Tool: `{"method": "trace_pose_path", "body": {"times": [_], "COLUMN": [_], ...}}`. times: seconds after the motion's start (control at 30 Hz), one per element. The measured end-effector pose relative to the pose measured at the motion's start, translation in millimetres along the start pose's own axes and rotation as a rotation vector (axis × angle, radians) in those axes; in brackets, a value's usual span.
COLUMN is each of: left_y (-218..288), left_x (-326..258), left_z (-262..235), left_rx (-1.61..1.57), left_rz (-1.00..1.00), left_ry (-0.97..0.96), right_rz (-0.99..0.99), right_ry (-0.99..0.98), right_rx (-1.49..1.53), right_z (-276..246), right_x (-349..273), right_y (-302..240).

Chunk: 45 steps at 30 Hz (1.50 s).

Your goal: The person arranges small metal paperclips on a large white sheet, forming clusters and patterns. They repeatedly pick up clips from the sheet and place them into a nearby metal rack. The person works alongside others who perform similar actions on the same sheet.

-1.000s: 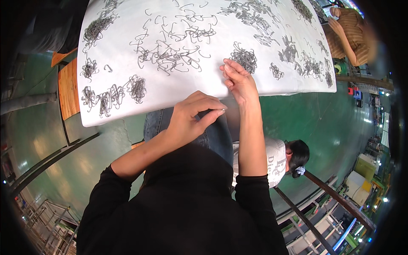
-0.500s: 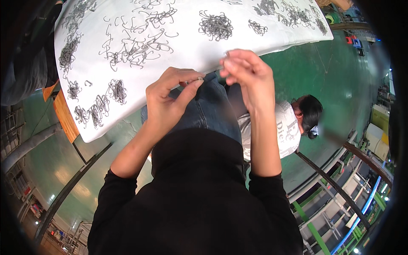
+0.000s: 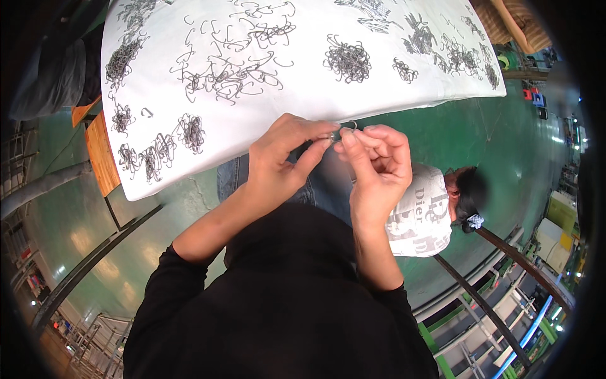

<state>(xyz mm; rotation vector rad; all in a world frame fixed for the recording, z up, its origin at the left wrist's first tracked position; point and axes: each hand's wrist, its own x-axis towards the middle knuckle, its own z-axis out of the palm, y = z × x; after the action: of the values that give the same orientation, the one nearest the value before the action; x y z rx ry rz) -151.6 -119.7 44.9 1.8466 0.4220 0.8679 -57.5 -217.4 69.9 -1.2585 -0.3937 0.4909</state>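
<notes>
Just off the table's near edge, my hands meet fingertip to fingertip. My left hand (image 3: 284,155) pinches a small shiny metal piece (image 3: 332,136) between thumb and forefinger; its exact shape is too small to tell. Close beside it, my right hand (image 3: 379,167) has its thumb and fingers closed on a thin curved metal hook (image 3: 353,124), whose bent end sticks up above the fingers. Whether the two pieces touch I cannot tell. Beyond my hands, a loose spread of similar dark metal hooks (image 3: 233,79) lies on the white-covered table (image 3: 303,95).
A dense hook pile (image 3: 348,59) and a smaller pile (image 3: 404,71) lie toward the right. More clusters (image 3: 190,132) lie near the left corner. A person in a white printed shirt (image 3: 420,218) is close on my right. Another person's arm (image 3: 512,25) shows at the far right.
My right hand has come down and left to meet my left hand, and a hook's bent end now shows above its fingers. The table appears shifted right and down in view.
</notes>
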Motion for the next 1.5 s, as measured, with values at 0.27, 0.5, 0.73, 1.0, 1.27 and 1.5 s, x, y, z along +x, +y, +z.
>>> {"method": "trace_pose_path", "body": {"times": [0.27,0.5,0.73,1.0,1.27,1.5], "left_y": [-7,-43,-70,-74,-60,-58], "left_x": [9,54,80,72,83,102], "left_z": [2,-7,-21,-25,-1,87], "left_rx": [0.029,0.002,-0.062,-0.092,-0.124,0.071], "left_rz": [0.119,-0.008,-0.087,-0.166,-0.109,0.269], "left_ry": [0.048,0.209,0.237,0.221,0.120,-0.380], "right_rz": [-0.355,-0.360,-0.353,-0.534,-0.700,-0.955], "right_ry": [-0.025,-0.028,0.043,0.162,0.239,0.268], "right_rx": [-0.153,-0.132,-0.202,-0.287,-0.128,-0.246], "right_z": [3,-3,-12,-26,-71,-109], "right_x": [-5,4,10,8,-3,-56], "right_y": [6,-13,-46,-95,-200,-312]}}
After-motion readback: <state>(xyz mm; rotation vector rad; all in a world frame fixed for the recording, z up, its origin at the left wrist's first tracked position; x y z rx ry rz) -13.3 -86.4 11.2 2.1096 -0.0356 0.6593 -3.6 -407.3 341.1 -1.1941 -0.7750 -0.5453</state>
